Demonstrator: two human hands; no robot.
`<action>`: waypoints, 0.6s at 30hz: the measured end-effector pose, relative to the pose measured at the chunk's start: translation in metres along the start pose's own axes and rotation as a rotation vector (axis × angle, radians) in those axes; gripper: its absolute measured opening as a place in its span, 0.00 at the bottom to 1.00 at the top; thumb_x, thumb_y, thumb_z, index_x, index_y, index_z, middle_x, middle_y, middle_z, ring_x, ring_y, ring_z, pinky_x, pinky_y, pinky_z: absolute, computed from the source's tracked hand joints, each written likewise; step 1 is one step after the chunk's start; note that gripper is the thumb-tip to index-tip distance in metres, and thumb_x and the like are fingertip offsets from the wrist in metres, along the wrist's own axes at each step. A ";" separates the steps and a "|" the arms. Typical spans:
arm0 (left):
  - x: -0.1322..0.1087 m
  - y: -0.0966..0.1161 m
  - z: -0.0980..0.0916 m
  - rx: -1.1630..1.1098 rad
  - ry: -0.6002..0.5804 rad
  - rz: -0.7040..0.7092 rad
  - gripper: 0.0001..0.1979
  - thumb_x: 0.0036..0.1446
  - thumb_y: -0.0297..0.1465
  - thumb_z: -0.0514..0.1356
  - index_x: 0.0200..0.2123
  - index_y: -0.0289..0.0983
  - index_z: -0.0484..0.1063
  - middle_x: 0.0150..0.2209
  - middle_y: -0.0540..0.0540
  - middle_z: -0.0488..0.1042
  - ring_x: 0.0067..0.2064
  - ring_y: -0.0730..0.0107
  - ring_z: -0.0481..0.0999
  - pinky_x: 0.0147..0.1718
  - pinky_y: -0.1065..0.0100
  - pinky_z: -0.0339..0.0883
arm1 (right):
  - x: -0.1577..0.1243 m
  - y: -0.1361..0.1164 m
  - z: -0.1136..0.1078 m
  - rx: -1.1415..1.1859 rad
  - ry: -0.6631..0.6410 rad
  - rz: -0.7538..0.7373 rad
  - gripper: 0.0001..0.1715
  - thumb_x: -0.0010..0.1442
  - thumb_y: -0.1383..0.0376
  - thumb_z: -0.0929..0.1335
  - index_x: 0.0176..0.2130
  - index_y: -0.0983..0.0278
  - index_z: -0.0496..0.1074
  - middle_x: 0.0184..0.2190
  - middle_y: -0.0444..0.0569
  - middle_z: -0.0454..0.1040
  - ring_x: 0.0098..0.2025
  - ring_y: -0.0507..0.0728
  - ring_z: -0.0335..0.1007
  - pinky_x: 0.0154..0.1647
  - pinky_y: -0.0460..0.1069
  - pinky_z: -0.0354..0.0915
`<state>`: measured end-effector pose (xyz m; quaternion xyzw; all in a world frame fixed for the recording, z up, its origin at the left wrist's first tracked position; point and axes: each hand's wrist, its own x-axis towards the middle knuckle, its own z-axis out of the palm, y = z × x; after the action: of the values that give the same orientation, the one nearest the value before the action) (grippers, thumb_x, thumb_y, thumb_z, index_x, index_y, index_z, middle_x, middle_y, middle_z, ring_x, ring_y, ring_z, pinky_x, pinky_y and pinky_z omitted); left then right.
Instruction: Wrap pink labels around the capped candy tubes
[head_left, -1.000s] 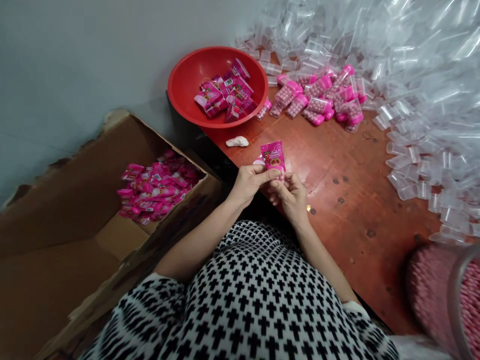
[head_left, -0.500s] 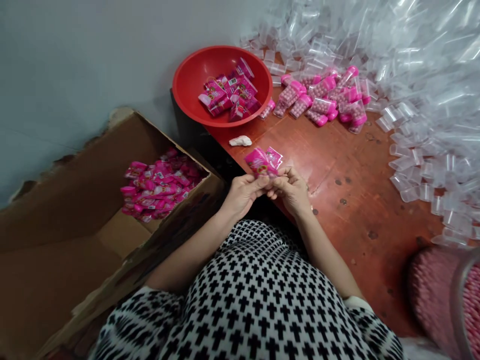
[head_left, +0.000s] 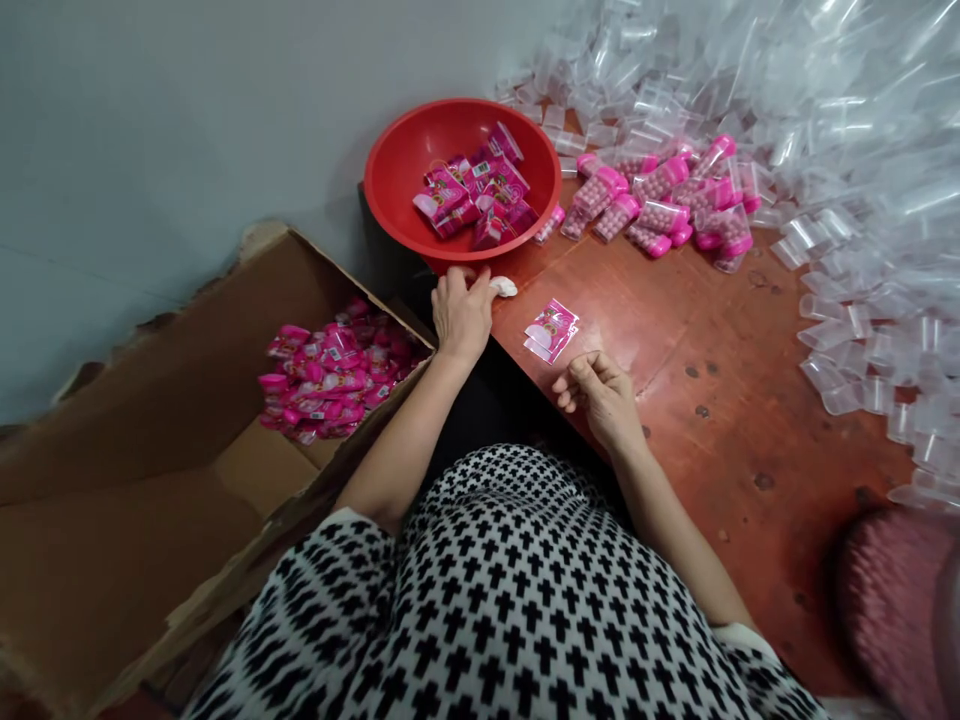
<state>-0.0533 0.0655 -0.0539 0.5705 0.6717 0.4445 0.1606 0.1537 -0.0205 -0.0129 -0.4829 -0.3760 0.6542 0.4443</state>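
Note:
My left hand [head_left: 463, 318] is over the table's left edge, just below the red bowl, with its fingers bent and apart. Its fingertips are at a small crumpled white lump [head_left: 503, 287], which may be cloth or tissue; the hand has not closed round it. Close to my body, my right hand [head_left: 602, 393] is held with thumb and fingers drawn together, and nothing shows in them. Just beyond those fingers, a few flat pink printed wrappers [head_left: 553, 330] lie overlapped on the table [head_left: 675, 440].
The red bowl [head_left: 390, 200] holds more pink wrappers. Pink-capped bottles of beads [head_left: 667, 195] lie beside it, before a heap of clear empty tubes [head_left: 847, 200]. At left, a torn cardboard box [head_left: 172, 330] contains wrapped pink bottles [head_left: 330, 370]. A bead container [head_left: 892, 600] stands at lower right.
The pink wrapped piece that both hands held is out of them. My left hand has moved up and left to the white lump; the right has stayed near the wrappers. The view has shifted slightly.

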 end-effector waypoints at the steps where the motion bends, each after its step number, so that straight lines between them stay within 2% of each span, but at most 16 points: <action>1: 0.006 -0.002 0.005 0.075 -0.015 0.021 0.10 0.55 0.36 0.63 0.39 0.41 0.79 0.43 0.40 0.74 0.50 0.51 0.69 0.55 0.51 0.56 | -0.001 0.000 0.000 -0.007 0.007 0.000 0.19 0.54 0.50 0.72 0.30 0.62 0.67 0.21 0.40 0.75 0.17 0.47 0.68 0.17 0.40 0.64; 4: 0.008 -0.002 0.006 0.162 0.002 0.054 0.09 0.56 0.38 0.62 0.35 0.42 0.80 0.40 0.41 0.73 0.47 0.51 0.68 0.52 0.50 0.55 | -0.004 -0.001 -0.003 -0.015 0.031 -0.003 0.20 0.54 0.50 0.72 0.30 0.62 0.67 0.21 0.41 0.75 0.18 0.47 0.68 0.17 0.40 0.63; 7: -0.008 0.011 0.001 0.148 0.023 0.136 0.12 0.54 0.40 0.64 0.40 0.43 0.79 0.43 0.41 0.73 0.47 0.52 0.68 0.52 0.53 0.55 | -0.004 -0.003 -0.007 -0.021 0.031 -0.007 0.19 0.54 0.51 0.72 0.30 0.63 0.67 0.21 0.41 0.75 0.18 0.47 0.67 0.17 0.41 0.63; 10: -0.029 0.027 0.004 0.142 -0.152 0.307 0.18 0.55 0.40 0.64 0.49 0.43 0.76 0.48 0.40 0.74 0.51 0.52 0.68 0.52 0.54 0.55 | -0.002 -0.005 -0.008 -0.025 0.026 -0.009 0.19 0.54 0.51 0.72 0.30 0.63 0.67 0.21 0.41 0.75 0.18 0.47 0.68 0.18 0.41 0.63; 12: -0.039 0.034 0.011 0.157 -0.287 0.384 0.17 0.57 0.38 0.62 0.49 0.44 0.75 0.50 0.41 0.75 0.53 0.52 0.68 0.51 0.54 0.56 | -0.001 -0.007 -0.009 -0.028 0.027 -0.011 0.19 0.54 0.51 0.72 0.30 0.63 0.68 0.21 0.41 0.75 0.18 0.47 0.68 0.18 0.41 0.63; 14: -0.045 0.036 0.020 0.165 -0.337 0.389 0.13 0.58 0.37 0.61 0.47 0.45 0.76 0.50 0.43 0.75 0.53 0.53 0.68 0.51 0.54 0.56 | -0.001 -0.008 -0.009 -0.034 0.028 -0.012 0.20 0.53 0.50 0.73 0.30 0.63 0.67 0.21 0.41 0.75 0.18 0.47 0.68 0.18 0.41 0.63; 18: -0.048 0.032 0.032 0.118 -0.257 0.321 0.08 0.58 0.35 0.61 0.40 0.45 0.79 0.47 0.45 0.77 0.51 0.55 0.69 0.51 0.55 0.56 | 0.004 -0.011 -0.010 -0.052 0.025 -0.023 0.21 0.51 0.49 0.73 0.29 0.63 0.67 0.20 0.40 0.75 0.18 0.47 0.68 0.18 0.41 0.63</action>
<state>0.0039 0.0340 -0.0607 0.7304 0.5712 0.3480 0.1385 0.1655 -0.0123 -0.0064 -0.4980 -0.3928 0.6332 0.4436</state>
